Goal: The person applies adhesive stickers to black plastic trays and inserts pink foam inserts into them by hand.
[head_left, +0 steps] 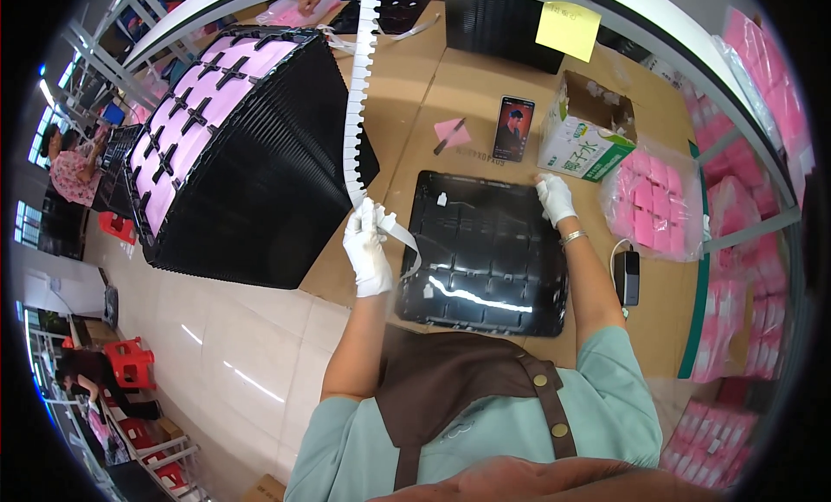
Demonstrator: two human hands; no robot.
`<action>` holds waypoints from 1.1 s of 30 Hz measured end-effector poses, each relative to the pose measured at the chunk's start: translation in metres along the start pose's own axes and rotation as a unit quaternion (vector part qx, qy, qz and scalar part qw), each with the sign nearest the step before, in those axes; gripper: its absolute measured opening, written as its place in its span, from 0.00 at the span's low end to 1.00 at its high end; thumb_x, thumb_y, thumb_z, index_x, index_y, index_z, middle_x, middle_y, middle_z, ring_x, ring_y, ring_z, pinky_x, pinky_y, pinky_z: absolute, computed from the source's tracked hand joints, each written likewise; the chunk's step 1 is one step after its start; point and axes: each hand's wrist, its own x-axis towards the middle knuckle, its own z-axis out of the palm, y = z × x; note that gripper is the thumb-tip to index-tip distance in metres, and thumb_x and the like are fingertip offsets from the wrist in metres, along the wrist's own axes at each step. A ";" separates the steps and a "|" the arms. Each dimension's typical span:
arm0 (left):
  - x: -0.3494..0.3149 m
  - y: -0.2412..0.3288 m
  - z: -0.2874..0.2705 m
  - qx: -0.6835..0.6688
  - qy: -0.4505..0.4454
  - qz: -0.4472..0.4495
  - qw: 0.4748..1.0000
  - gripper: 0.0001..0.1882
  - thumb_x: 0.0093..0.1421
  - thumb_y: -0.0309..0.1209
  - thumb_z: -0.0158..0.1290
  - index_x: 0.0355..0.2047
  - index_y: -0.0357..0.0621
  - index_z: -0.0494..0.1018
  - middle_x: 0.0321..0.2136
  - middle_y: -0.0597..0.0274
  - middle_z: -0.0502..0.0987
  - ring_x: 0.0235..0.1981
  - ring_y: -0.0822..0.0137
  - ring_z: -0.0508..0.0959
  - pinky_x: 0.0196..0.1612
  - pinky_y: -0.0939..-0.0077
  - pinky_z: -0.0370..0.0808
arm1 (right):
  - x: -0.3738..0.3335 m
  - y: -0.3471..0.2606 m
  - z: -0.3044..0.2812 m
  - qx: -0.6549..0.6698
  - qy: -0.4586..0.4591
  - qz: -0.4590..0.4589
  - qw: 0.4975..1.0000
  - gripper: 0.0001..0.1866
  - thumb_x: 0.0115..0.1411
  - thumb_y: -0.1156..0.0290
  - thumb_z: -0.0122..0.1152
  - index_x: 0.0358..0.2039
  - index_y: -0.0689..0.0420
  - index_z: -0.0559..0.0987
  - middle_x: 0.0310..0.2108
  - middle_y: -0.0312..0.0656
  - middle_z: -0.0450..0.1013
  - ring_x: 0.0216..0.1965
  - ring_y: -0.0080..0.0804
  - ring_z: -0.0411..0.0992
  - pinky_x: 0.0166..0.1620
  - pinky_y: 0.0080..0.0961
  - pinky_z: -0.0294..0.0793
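A long white strip with little teeth (357,86) was held up in the left hand (367,247), in a white glove, with the fingers shut tight around it near the left edge of the brown cardboard worktop (407,86). A flat black plastic tray with many small pockets (489,251) was laid in the middle of the worktop. Its far right corner was touched by the gloved right hand (554,198), fingers bent; whether anything was pinched could not be told. A phone (513,128) and an open white and green carton (585,128) were set past the tray.
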 end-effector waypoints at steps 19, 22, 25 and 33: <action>-0.028 -0.023 0.033 -0.017 -0.107 0.006 0.994 0.13 0.62 0.39 0.53 0.35 0.40 0.76 0.25 0.71 0.75 0.20 0.84 0.65 0.23 0.89 0.60 | -0.119 -0.198 0.028 0.440 -0.186 -0.032 0.878 0.03 0.54 0.76 0.63 0.28 0.61 0.78 0.30 0.33 0.75 0.30 0.16 0.69 0.36 0.15 0.68; -0.023 -0.021 0.028 0.021 -0.145 -0.048 0.988 0.14 0.63 0.39 0.53 0.39 0.41 0.75 0.26 0.70 0.75 0.19 0.84 0.65 0.22 0.88 0.60 | -0.119 -0.191 0.029 0.423 -0.197 -0.011 0.884 0.04 0.52 0.76 0.63 0.23 0.61 0.77 0.28 0.34 0.74 0.30 0.18 0.69 0.35 0.17 0.68; -0.006 -0.022 0.028 0.022 -0.138 -0.100 0.985 0.13 0.62 0.39 0.53 0.41 0.42 0.75 0.26 0.70 0.75 0.19 0.83 0.65 0.21 0.88 0.59 | -0.125 -0.195 0.027 0.352 -0.042 -0.107 0.929 0.03 0.49 0.76 0.63 0.23 0.60 0.76 0.28 0.36 0.73 0.32 0.23 0.70 0.37 0.21 0.68; 0.016 -0.013 0.016 -0.039 -0.026 -0.108 0.993 0.14 0.62 0.37 0.53 0.44 0.42 0.74 0.32 0.70 0.77 0.31 0.82 0.75 0.27 0.90 0.64 | -0.024 -0.113 0.040 0.065 -0.026 -0.142 0.987 0.04 0.41 0.74 0.68 0.21 0.56 0.82 0.43 0.42 0.73 0.46 0.43 0.70 0.49 0.31 0.70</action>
